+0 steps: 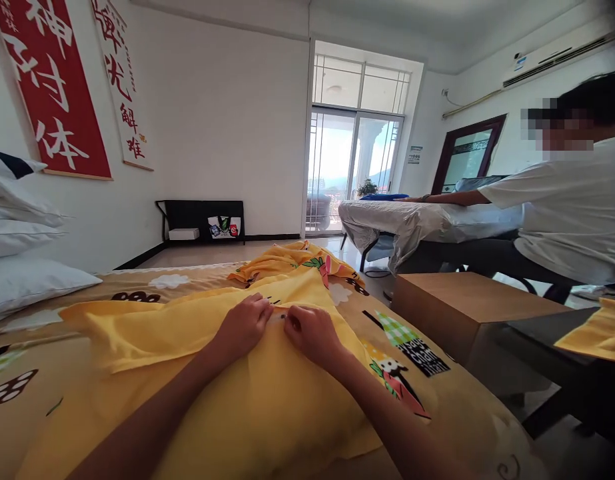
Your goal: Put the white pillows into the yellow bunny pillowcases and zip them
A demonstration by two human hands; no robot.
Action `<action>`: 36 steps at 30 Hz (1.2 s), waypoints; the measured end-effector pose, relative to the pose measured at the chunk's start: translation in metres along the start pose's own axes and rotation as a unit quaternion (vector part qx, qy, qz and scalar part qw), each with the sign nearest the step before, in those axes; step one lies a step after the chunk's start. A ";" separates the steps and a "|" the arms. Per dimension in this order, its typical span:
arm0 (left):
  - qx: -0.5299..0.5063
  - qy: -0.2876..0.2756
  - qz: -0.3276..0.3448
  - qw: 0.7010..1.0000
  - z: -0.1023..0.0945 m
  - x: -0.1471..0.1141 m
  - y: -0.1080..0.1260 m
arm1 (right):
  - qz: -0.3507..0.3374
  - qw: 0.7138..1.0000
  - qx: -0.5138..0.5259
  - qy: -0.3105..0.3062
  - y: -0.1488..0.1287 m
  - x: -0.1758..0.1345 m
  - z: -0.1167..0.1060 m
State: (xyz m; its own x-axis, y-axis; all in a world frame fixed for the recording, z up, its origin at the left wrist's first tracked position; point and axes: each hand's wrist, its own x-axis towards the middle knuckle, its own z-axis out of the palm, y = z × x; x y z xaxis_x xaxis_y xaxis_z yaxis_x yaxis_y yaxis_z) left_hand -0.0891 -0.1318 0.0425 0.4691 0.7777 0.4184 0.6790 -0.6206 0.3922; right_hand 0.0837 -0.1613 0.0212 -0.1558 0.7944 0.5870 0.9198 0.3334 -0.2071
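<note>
Well, had both hands close together on a big yellow cloth (267, 413), at the middle of the clock. Pinched the cloth's edge with the left hand (247, 320), fingers bent in and narrow. Had the right hand (311, 333) at three o'clock from it, just beside, curled small on the same cloth. Could not tell how tight.

Had the cloth spread over a printed sheet (477, 413), from the hands down to six o'clock and out toward nine. Saw another yellow heap (267, 260) at twelve, with a carrot print (328, 272) near it. Could not tell one cloth from two there.

Saw white pillows (27, 277) piled at nine. Found a red scroll (84, 123) at ten, hung on the wall, and a black bench (180, 217) between ten and eleven. Saw a glass door (332, 157) at one. Saw a person (577, 193) in a white top at two, with an arm out over a covered table (417, 217). Saw a brown box (467, 297) at three.
</note>
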 end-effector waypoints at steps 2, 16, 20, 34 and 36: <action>-0.024 0.009 0.009 1.000 -0.002 0.000 -0.001 | 0.033 0.999 0.022 0.009 0.013 -0.001 0.003; 0.005 -0.028 0.028 0.999 -0.015 -0.009 0.022 | 0.113 0.986 -0.122 0.030 0.097 -0.028 0.019; 0.025 -0.040 0.010 0.999 -0.016 -0.010 0.022 | 0.157 0.977 -0.145 0.013 0.094 -0.025 -0.002; -0.021 -0.014 0.025 0.999 -0.011 -0.013 0.025 | 0.141 0.944 -0.262 -0.143 0.056 -0.009 -0.025; -0.023 -0.009 0.025 0.999 -0.010 -0.014 0.025 | 0.151 0.942 -0.264 -0.144 0.059 -0.002 -0.030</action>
State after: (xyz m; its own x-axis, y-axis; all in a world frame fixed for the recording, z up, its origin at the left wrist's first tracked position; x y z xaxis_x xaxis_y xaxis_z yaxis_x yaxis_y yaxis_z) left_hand -0.0841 -0.1594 0.0545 0.5117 0.7476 0.4233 0.6289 -0.6617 0.4083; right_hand 0.1495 -0.1584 0.0314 0.1204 0.9426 0.3115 0.9767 -0.1687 0.1329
